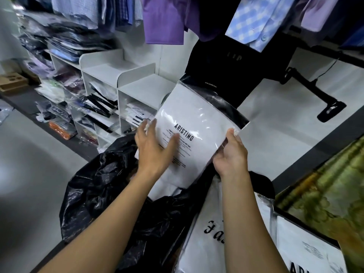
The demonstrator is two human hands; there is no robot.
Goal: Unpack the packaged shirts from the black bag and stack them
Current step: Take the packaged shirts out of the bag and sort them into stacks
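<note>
The black bag (102, 186) lay crumpled below and to the left of the left hand (155, 146), its mouth open beneath both wrists, with more white packets visible inside just under the forearms. The left hand was laid flat on the face of the packaged shirt (195, 131), fingers spread and released rather than clenched, the palm pressed against the lower left of the printed label. The packet was held tilted, lifted clear of the bag, its top edge well above both hands. The right hand (230, 154) was closed on the packet's lower right corner, the thumb on the front film and the fingers hidden behind. Below and to the right of that hand, other white packets (222, 233) lay flat, apparently the stack so far.

The step in hand was judged to be the carrying of this packet over to the stack. It would best be done with the slippery film supported from beneath, not pinched at one corner alone. The packet should be levelled before being set down, and its edges squared with those below, so that sliding is avoided.
</note>
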